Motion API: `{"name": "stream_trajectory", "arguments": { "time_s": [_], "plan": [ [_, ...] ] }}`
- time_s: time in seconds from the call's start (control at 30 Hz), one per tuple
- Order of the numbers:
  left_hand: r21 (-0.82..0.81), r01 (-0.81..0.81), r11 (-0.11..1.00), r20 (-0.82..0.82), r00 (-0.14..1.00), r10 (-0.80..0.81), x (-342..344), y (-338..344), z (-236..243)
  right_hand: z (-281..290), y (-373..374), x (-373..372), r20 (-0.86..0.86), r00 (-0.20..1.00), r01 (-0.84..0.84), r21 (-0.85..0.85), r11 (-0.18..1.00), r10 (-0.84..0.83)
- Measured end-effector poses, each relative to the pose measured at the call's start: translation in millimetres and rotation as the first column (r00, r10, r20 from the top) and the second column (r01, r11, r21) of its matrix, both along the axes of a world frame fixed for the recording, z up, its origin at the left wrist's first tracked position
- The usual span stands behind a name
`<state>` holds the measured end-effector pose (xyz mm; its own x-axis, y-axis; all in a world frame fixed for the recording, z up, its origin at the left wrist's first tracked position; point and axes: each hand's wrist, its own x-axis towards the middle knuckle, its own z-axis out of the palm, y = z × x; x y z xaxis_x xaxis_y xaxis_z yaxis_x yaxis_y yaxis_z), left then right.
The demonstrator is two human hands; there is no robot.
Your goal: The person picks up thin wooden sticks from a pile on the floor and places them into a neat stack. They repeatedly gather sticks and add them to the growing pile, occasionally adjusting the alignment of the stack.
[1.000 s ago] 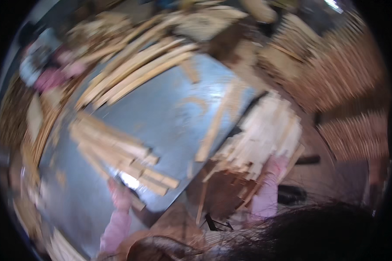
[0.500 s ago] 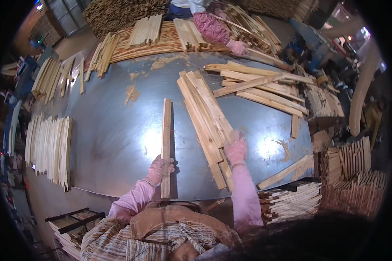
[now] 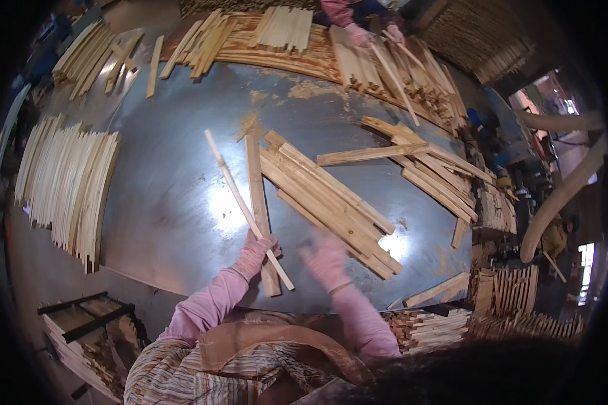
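My left hand (image 3: 255,250), in a pink glove, grips a long pale wooden stick (image 3: 233,189), tilted up toward the upper left. A wider board (image 3: 255,172) lies beside and under it, pointing away from me on the metal table (image 3: 162,169). My right hand (image 3: 323,256), also gloved, is smeared by motion just left of the lower end of a bundle of long boards (image 3: 331,209); I cannot make out its fingers.
A co-worker's gloved hands (image 3: 358,35) handle sticks across the table. Sticks lie in rows at left (image 3: 64,189) and in a crossed pile (image 3: 425,172) at right. A curved hose (image 3: 557,196) hangs right. A loaded rack (image 3: 88,337) stands lower left.
The stick in my left hand has swung from straight to slanting over another board. My right hand has left the bundle's end and moved down and leftward. The bundle now lies more slanted.
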<state>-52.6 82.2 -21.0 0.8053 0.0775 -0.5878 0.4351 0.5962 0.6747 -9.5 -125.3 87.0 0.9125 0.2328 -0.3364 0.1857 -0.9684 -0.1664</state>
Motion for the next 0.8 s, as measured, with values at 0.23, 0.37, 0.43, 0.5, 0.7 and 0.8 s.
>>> {"name": "stream_trajectory", "arguments": {
  "time_s": [0.23,0.37,0.43,0.5,0.7,0.8],
  "plan": [
    [0.299,0.09,0.95,-0.013,0.996,-0.091,-38,135,-1,-54,-49,56,0.124,0.992,-0.004,-0.147,0.989,0.023],
    [-0.205,-0.081,0.975,-0.034,0.997,0.076,-48,152,7,-68,38,7,0.012,0.982,-0.186,0.271,0.944,0.189],
    [-0.333,-0.25,0.909,-0.058,0.968,0.245,-43,129,-12,-72,115,-45,-0.093,0.81,-0.578,0.043,0.815,0.58],
    [-0.475,-0.094,0.875,-0.094,0.994,0.056,-41,131,21,-106,143,-83,0.043,0.907,-0.38,0.511,0.771,0.418],
    [-0.345,-0.064,0.937,0.016,0.997,0.074,-47,171,5,-68,-10,20,0.393,0.909,0.151,-0.002,0.989,-0.138],
    [-0.431,0.012,0.902,0.071,0.997,0.02,-39,165,1,-62,-41,34,0.26,0.961,0.135,-0.15,0.979,-0.093]
  ]
}}
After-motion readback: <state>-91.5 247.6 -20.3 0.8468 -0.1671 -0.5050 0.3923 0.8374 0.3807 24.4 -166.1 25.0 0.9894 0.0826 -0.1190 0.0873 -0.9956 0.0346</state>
